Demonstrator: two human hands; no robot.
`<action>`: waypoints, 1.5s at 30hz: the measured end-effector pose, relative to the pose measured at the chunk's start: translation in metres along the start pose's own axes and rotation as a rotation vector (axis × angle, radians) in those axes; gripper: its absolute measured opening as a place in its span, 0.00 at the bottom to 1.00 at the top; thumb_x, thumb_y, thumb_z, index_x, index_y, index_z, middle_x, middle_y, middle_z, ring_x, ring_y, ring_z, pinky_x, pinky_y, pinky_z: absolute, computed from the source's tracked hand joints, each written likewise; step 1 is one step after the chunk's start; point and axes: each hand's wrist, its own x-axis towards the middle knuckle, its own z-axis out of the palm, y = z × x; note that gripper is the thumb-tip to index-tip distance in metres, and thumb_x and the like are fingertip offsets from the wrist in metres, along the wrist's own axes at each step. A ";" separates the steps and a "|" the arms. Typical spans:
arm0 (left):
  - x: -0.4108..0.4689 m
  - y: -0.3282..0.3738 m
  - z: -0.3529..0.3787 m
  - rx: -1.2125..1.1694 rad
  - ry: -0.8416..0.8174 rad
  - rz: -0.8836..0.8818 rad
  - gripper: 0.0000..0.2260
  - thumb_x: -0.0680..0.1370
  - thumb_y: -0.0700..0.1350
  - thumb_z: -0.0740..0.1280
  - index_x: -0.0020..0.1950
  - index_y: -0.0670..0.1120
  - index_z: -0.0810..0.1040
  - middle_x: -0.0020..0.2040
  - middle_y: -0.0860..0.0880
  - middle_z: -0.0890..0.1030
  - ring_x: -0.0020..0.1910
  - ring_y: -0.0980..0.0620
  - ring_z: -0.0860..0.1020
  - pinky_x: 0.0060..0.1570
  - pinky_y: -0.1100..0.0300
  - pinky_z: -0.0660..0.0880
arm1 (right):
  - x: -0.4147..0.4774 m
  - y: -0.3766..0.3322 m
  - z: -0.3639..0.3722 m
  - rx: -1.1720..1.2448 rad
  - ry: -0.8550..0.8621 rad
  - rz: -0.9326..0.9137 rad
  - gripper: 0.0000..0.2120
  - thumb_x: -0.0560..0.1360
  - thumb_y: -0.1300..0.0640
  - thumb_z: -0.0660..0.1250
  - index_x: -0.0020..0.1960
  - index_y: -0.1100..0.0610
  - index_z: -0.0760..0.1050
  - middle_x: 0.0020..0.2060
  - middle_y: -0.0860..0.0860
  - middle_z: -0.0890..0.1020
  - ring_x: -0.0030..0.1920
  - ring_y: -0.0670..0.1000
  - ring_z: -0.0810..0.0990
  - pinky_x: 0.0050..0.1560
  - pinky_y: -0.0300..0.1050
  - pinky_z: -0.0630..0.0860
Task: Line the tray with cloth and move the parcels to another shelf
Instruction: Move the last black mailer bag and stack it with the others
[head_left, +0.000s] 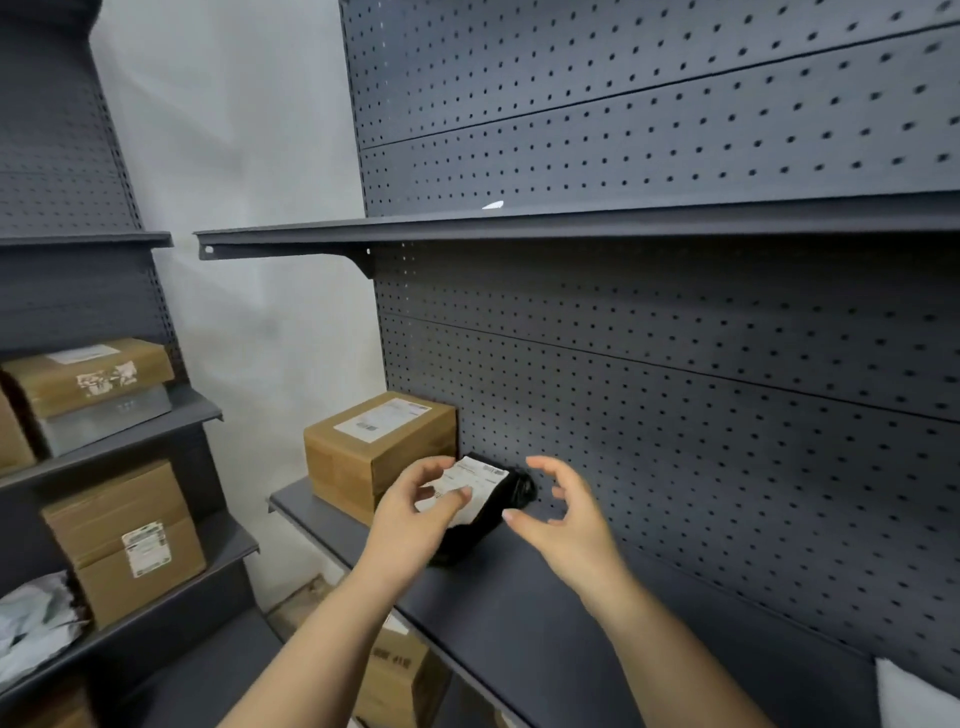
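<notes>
A black plastic parcel (511, 493) with a white shipping label (480, 475) lies on the dark grey shelf (545, 618), against the pegboard back. My left hand (415, 514) has its thumb and fingertips closed on the parcel's labelled near end. My right hand (566, 525) hovers just right of the parcel with fingers spread, not touching it. A labelled cardboard box (374, 447) stands on the same shelf, right beside the parcel on its left. No tray or cloth is in view.
An upper shelf (519, 228) juts out above my hands. The left rack holds cardboard boxes (124, 540) and grey mailer bags (31, 629). Another box (400, 670) sits below the shelf. A white object (914, 696) shows at the lower right corner.
</notes>
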 end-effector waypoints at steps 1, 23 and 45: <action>0.009 -0.007 -0.002 -0.007 -0.008 -0.002 0.11 0.74 0.44 0.71 0.54 0.57 0.78 0.52 0.58 0.82 0.50 0.62 0.78 0.49 0.65 0.75 | 0.007 0.004 0.006 -0.015 0.002 0.012 0.25 0.70 0.58 0.75 0.61 0.40 0.72 0.57 0.29 0.68 0.56 0.27 0.66 0.63 0.38 0.68; 0.174 -0.141 0.004 0.242 -0.509 -0.082 0.21 0.71 0.47 0.70 0.64 0.55 0.75 0.62 0.53 0.73 0.64 0.51 0.70 0.63 0.53 0.70 | 0.089 0.072 0.126 -0.135 0.353 0.251 0.24 0.68 0.66 0.74 0.54 0.42 0.71 0.57 0.44 0.77 0.58 0.42 0.74 0.48 0.20 0.67; 0.180 -0.159 0.015 0.201 -0.698 -0.126 0.29 0.68 0.40 0.70 0.68 0.51 0.71 0.65 0.49 0.69 0.61 0.51 0.72 0.52 0.65 0.67 | 0.097 0.102 0.169 -0.145 0.333 0.426 0.33 0.64 0.56 0.74 0.67 0.47 0.71 0.63 0.48 0.73 0.60 0.45 0.75 0.52 0.28 0.74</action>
